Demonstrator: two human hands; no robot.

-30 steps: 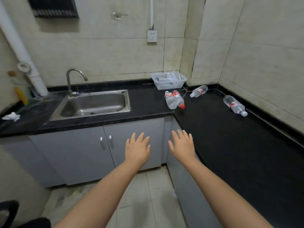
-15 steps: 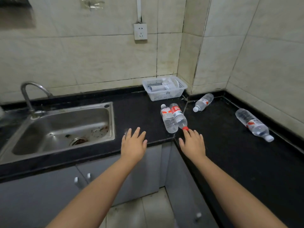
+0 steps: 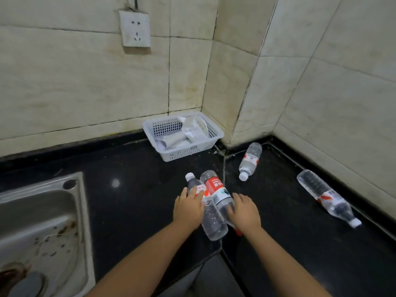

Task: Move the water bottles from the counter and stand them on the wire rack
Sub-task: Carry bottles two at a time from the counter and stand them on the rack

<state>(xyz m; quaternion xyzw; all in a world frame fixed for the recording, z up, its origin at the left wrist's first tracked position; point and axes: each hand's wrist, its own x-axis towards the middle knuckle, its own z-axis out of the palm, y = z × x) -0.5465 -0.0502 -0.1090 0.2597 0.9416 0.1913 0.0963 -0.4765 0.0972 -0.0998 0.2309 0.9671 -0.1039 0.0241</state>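
Bottles number four on your glossy black stone counter [image 3: 132, 202], all clear ribbed plastic with red-and-white labels, all lying on their sides. Two lie touching each other at the counter's inner corner: the white-capped bottle under your left hand [image 3: 211, 219] points its cap toward the wall, and the red-labelled bottle beside it [image 3: 217, 191] points its red cap toward you. Your left hand [image 3: 188, 207] lies over the first, fingers curled loosely against its label. Your right hand [image 3: 244, 212] rests on the lower part of the second, fingers spread and bent; whether either hand has closed into a firm grip, you cannot tell from here. A third small bottle [image 3: 249, 160] lies apart near the wall corner, white cap toward you. A fourth, longer bottle [image 3: 326, 197] lies along the right wall, well apart. One white perforated plastic basket [image 3: 182, 154] holding rolled papers sits against the tiled wall. One brushed steel sink [image 3: 42, 221], stained, is at your left. One white wall socket [image 3: 135, 28] hangs above.
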